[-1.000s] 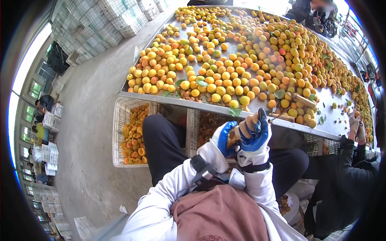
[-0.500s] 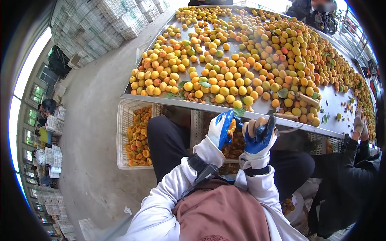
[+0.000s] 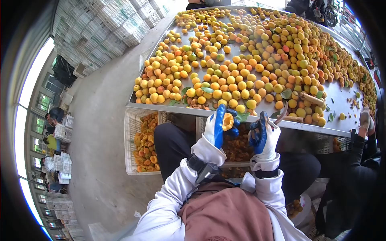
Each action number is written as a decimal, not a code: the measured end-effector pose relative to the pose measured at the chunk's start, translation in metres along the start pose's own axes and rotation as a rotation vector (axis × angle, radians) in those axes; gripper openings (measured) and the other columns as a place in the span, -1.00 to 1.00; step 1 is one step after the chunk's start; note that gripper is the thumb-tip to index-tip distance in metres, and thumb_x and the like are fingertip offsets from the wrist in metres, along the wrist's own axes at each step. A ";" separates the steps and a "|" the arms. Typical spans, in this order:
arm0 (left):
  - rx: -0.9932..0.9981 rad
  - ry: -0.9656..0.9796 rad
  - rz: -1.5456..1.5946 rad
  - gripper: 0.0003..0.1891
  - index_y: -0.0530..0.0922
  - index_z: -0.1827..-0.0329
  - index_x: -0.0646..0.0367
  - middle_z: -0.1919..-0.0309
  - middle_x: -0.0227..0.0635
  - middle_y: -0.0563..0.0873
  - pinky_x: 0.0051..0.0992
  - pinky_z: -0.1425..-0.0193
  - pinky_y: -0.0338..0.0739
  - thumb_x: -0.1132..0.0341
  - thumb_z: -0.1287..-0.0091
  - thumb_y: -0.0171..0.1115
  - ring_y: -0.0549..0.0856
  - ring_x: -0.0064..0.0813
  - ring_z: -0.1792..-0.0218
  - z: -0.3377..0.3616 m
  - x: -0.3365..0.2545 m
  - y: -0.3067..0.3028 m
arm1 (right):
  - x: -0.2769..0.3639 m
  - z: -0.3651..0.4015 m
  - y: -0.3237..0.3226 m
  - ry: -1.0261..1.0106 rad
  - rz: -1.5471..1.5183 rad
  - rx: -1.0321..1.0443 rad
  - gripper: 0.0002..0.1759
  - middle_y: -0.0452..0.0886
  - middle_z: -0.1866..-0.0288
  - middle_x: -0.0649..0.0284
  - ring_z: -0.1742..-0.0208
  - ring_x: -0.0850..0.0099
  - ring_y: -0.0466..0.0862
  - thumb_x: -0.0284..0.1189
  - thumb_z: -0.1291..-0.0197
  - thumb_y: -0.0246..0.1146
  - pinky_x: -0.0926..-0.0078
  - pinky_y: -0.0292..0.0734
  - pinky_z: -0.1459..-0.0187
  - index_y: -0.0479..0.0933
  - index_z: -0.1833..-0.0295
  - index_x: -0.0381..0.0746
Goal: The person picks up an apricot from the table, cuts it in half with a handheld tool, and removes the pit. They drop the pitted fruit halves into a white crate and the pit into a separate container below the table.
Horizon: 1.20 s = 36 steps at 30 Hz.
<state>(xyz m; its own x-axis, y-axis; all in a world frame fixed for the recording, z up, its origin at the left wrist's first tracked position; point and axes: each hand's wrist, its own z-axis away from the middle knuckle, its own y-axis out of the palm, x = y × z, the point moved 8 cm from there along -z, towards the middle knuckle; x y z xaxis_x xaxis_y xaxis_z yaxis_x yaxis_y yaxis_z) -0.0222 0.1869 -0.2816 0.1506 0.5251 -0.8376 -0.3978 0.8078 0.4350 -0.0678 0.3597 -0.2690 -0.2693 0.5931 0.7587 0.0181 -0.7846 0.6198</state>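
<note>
My left hand [image 3: 219, 127], in a white glove with blue coating, grips an apricot half [image 3: 228, 121] with its cut inner face showing. To its right, my right hand [image 3: 264, 138], gloved alike, is closed on a small knife [image 3: 281, 115] whose curved blade points up. Both hands are just off the near edge of a metal table [image 3: 185, 109] heaped with whole apricots [image 3: 233, 76]. Beneath them, a crate of halved apricots [image 3: 237, 149] is partly hidden by my hands.
A white crate [image 3: 129, 140] of apricot halves stands left of my knee. On the table lie leaves and a wooden-handled tool [image 3: 311, 99]. A co-worker's gloved hands [image 3: 366, 119] are at the right edge. Stacked crates [image 3: 96, 28] stand behind at left.
My hands have moved apart. The apricot in my left hand now shows its open face, and the knife blade has swung from pointing right to pointing up.
</note>
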 end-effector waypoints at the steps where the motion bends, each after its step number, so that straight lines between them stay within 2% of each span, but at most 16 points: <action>1: -0.003 0.001 -0.006 -0.52 0.61 -0.08 0.26 0.26 -0.16 0.76 -0.28 0.09 0.73 -0.03 -0.63 -0.02 0.77 -0.30 0.25 0.000 -0.002 -0.002 | 0.000 0.001 -0.001 0.032 0.038 0.004 -0.67 0.56 0.59 0.33 0.70 0.64 0.41 -0.32 -0.46 0.30 0.64 0.24 0.66 0.60 0.34 -0.34; 3: 0.141 -0.188 0.535 -0.52 0.55 -0.22 0.24 0.11 -0.01 0.76 -0.03 -0.11 0.72 -0.02 -0.63 -0.05 0.77 -0.07 0.06 0.005 0.008 0.010 | -0.004 -0.002 -0.006 0.066 0.074 0.009 -0.68 0.56 0.58 0.36 0.66 0.68 0.41 -0.34 -0.46 0.31 0.66 0.25 0.61 0.62 0.32 -0.35; 4: 0.163 -0.162 0.628 -0.54 0.50 -0.31 0.24 -0.05 0.09 0.72 0.13 -0.28 0.61 0.05 -0.63 -0.06 0.71 0.08 -0.12 0.003 0.009 0.013 | -0.009 -0.007 -0.013 0.030 0.241 0.023 -0.72 0.59 0.53 0.39 0.57 0.70 0.45 -0.36 -0.44 0.33 0.67 0.31 0.52 0.65 0.26 -0.38; 6: 0.197 -0.129 0.668 -0.55 0.50 -0.31 0.23 -0.09 0.09 0.71 0.11 -0.32 0.58 0.06 -0.63 -0.06 0.69 0.08 -0.16 0.003 0.012 0.017 | -0.008 -0.007 -0.008 -0.038 0.427 0.060 -0.78 0.69 0.35 0.43 0.29 0.73 0.52 -0.43 -0.37 0.38 0.69 0.45 0.23 0.69 0.08 -0.41; 11: 0.155 -0.128 0.683 -0.56 0.52 -0.29 0.22 -0.15 0.04 0.70 -0.02 -0.37 0.56 0.06 -0.64 -0.06 0.69 0.01 -0.19 -0.001 0.020 0.009 | 0.000 0.008 0.022 -0.074 0.608 0.182 -0.73 0.76 0.23 0.36 0.20 0.67 0.62 -0.49 -0.29 0.42 0.62 0.55 0.11 0.69 -0.06 -0.38; 13: 0.187 -0.136 0.740 -0.52 0.54 -0.25 0.23 -0.12 -0.03 0.71 -0.12 -0.34 0.58 -0.02 -0.64 -0.02 0.71 -0.10 -0.14 -0.005 0.030 0.007 | 0.008 0.015 0.038 -0.307 0.740 0.305 -0.64 0.80 0.19 0.26 0.15 0.64 0.69 -0.52 -0.23 0.45 0.54 0.61 0.09 0.66 -0.14 -0.34; 14: 0.186 -0.140 0.740 -0.52 0.54 -0.25 0.23 -0.12 -0.03 0.71 -0.12 -0.34 0.58 -0.02 -0.64 -0.02 0.71 -0.10 -0.14 -0.003 0.030 0.010 | 0.006 0.016 0.041 -0.361 0.749 0.325 -0.57 0.80 0.17 0.12 0.16 0.47 0.79 -0.49 -0.17 0.47 0.46 0.64 0.09 0.66 -0.18 -0.25; 17: 0.203 -0.123 0.606 -0.48 0.55 -0.22 0.25 -0.07 -0.11 0.73 -0.18 -0.28 0.60 -0.09 -0.62 0.01 0.72 -0.18 -0.09 0.005 0.029 0.018 | 0.006 0.020 0.047 -0.428 0.973 0.350 -0.47 0.77 0.22 0.18 0.17 0.57 0.74 -0.62 -0.09 0.48 0.54 0.64 0.05 0.61 -0.24 -0.28; 19: 0.239 -0.067 0.424 -0.48 0.55 -0.23 0.22 -0.03 -0.16 0.74 -0.19 -0.22 0.63 -0.10 -0.60 0.05 0.73 -0.20 -0.04 0.009 0.026 0.019 | 0.000 0.017 0.039 -0.477 0.970 0.312 -0.56 0.74 0.30 0.13 0.27 0.52 0.73 -0.60 -0.10 0.46 0.53 0.62 0.13 0.65 -0.14 -0.30; 21: 0.145 -0.048 0.403 -0.53 0.57 -0.23 0.17 0.00 -0.20 0.75 -0.23 -0.16 0.66 -0.06 -0.60 0.07 0.75 -0.27 0.01 0.014 0.023 0.023 | 0.000 0.011 0.027 -0.398 0.960 0.232 -0.82 0.69 0.40 0.06 0.40 0.18 0.72 -0.47 -0.19 0.44 0.37 0.57 0.29 0.68 0.10 -0.26; 22: 0.126 -0.075 0.297 -0.55 0.57 -0.24 0.16 0.00 -0.22 0.76 -0.26 -0.14 0.66 -0.04 -0.61 0.08 0.76 -0.30 0.03 0.018 0.026 0.020 | 0.003 0.010 0.024 -0.397 0.859 0.197 -0.85 0.61 0.52 0.18 0.49 0.43 0.62 -0.46 -0.23 0.43 0.44 0.50 0.36 0.63 0.23 -0.32; 26: 0.090 -0.058 0.121 -0.59 0.55 -0.29 0.17 -0.02 -0.27 0.75 -0.33 -0.11 0.68 0.06 -0.60 0.12 0.76 -0.36 0.06 0.029 0.018 0.015 | -0.007 0.010 0.018 -0.204 0.708 0.252 -0.81 0.63 0.47 0.36 0.39 0.66 0.54 -0.46 -0.29 0.42 0.56 0.49 0.33 0.64 0.16 -0.39; 31: 0.124 0.090 -0.004 -0.56 0.44 -0.41 0.22 -0.14 -0.27 0.70 -0.36 -0.18 0.66 0.26 -0.55 0.22 0.74 -0.39 -0.01 0.028 0.003 0.013 | -0.006 0.018 0.010 -0.145 0.541 0.202 -0.80 0.65 0.40 0.42 0.35 0.68 0.54 -0.45 -0.33 0.40 0.60 0.49 0.29 0.66 0.12 -0.41; 34: 0.362 0.385 -0.291 -0.35 0.34 -0.51 0.27 -0.31 -0.19 0.58 -0.38 -0.41 0.51 0.53 -0.37 0.38 0.60 -0.39 -0.30 0.041 -0.007 0.028 | -0.007 0.022 0.001 -0.018 0.481 0.166 -0.80 0.65 0.39 0.42 0.32 0.68 0.55 -0.46 -0.33 0.40 0.62 0.50 0.27 0.66 0.10 -0.41; 35: 0.367 0.381 -0.293 -0.35 0.34 -0.51 0.27 -0.31 -0.19 0.58 -0.38 -0.41 0.51 0.53 -0.37 0.38 0.60 -0.39 -0.30 0.040 -0.007 0.027 | -0.010 0.024 -0.002 0.052 0.451 0.164 -0.80 0.65 0.39 0.41 0.32 0.67 0.55 -0.47 -0.32 0.41 0.62 0.51 0.25 0.67 0.09 -0.40; 36: 0.343 0.512 -0.544 -0.35 0.37 -0.49 0.28 -0.32 -0.18 0.57 -0.37 -0.42 0.50 0.54 -0.34 0.41 0.60 -0.38 -0.32 0.043 -0.013 0.028 | -0.012 0.024 -0.004 0.052 0.448 0.159 -0.80 0.65 0.39 0.41 0.32 0.67 0.55 -0.47 -0.32 0.41 0.62 0.51 0.25 0.67 0.09 -0.40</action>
<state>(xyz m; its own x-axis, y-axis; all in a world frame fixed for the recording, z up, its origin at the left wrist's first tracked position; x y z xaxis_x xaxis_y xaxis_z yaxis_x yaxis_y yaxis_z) 0.0041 0.2143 -0.2444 -0.2223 -0.0835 -0.9714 -0.0775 0.9947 -0.0678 -0.0410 0.3602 -0.2762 -0.2486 0.1895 0.9499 0.2893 -0.9214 0.2596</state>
